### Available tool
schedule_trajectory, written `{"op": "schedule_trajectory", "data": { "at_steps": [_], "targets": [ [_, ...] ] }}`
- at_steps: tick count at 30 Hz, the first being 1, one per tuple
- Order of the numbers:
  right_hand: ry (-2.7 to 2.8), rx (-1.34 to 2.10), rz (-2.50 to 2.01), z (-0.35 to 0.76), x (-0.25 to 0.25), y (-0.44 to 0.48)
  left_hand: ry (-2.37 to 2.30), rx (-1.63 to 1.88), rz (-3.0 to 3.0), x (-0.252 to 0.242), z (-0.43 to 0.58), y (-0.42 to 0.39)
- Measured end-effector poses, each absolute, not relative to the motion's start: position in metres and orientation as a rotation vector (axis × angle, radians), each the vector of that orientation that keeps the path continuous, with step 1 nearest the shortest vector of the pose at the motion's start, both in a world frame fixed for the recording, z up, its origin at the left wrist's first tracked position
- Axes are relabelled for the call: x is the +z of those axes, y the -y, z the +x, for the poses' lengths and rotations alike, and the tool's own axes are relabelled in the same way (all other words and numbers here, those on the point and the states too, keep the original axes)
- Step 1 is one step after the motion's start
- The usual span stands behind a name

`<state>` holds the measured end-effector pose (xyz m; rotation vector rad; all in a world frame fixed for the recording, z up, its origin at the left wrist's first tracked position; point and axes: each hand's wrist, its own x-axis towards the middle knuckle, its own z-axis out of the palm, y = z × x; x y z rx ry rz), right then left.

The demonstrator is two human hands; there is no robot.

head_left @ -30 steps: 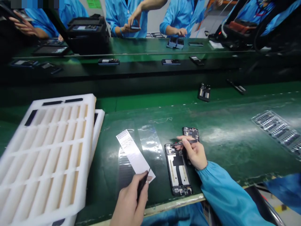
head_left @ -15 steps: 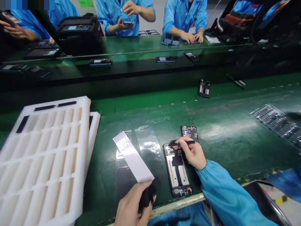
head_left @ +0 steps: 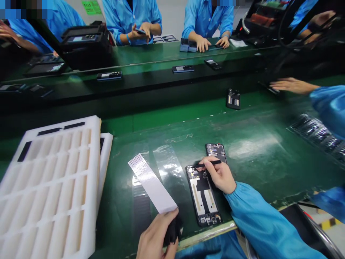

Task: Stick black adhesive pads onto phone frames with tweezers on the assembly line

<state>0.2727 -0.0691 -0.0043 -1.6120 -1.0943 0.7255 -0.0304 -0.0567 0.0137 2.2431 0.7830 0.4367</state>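
My left hand [head_left: 159,233] pinches the lower end of a white sticker strip [head_left: 153,185], with a bundle of black strips [head_left: 174,228] beneath the fingers. The strip's far end carries rows of small dark marks. Between the fingers of my right hand [head_left: 219,176] is a slim black pen-like tool [head_left: 214,162], its tip over the top of an opened phone [head_left: 202,190]. That phone lies face down near the table's front edge, its circuit boards and white inner panel showing. Behind my right hand lies a second opened phone [head_left: 215,149], partly covered.
White slotted trays [head_left: 93,180] are stacked at left. Clear plastic strips [head_left: 168,162] lie on the green table [head_left: 256,172]. Another opened phone [head_left: 233,99] sits in the far channel. At right, a co-worker's hand [head_left: 293,85] reaches above a clear parts tray [head_left: 318,133]. More people work opposite.
A co-worker's arm has come in from the right, its hand at a flat dark item in the channel. My hands keep nearly the same places. The view has shifted slightly.
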Motion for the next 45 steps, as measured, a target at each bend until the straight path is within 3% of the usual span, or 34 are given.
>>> {"op": "schedule_trajectory", "data": {
  "at_steps": [8,12,14,17,22,27,33,36,39,42,45],
  "targets": [
    [1.877,0.199,-1.23,0.281,0.003,0.079,-0.527,0.484,2.623,0.025,-0.012,0.051],
    [1.615,-0.136,-1.382,0.284,0.045,0.125,-0.318,0.518,2.905,0.036,0.023,0.059],
    [1.386,-0.1,-1.58,0.282,0.066,0.16,-0.249,0.484,2.92,0.034,0.038,0.067],
    [1.52,0.168,-1.833,0.272,0.078,0.207,-0.202,0.43,2.873,0.025,0.051,0.076],
    [1.791,0.438,-2.031,0.236,0.04,0.24,-0.18,0.429,2.804,0.014,0.055,0.077],
    [1.93,0.31,-2.191,0.199,0.01,0.236,-0.25,0.38,2.827,0.02,0.057,0.075],
    [2.035,0.24,-2.254,0.204,0.022,0.225,-0.568,0.122,2.923,0.029,0.064,0.066],
    [1.837,0.316,-2.247,0.218,0.028,0.199,-0.724,0.423,2.752,0.048,0.048,0.061],
    [1.601,0.148,-2.499,0.218,0.017,0.174,-1.192,0.768,2.492,0.07,0.017,0.057],
    [1.528,0.131,-2.598,0.208,-0.001,0.172,-1.625,0.696,2.398,0.075,-0.014,0.054],
    [1.519,0.25,-2.448,0.213,-0.006,0.177,-1.595,0.674,2.36,0.061,-0.036,0.044]
  ]
}}
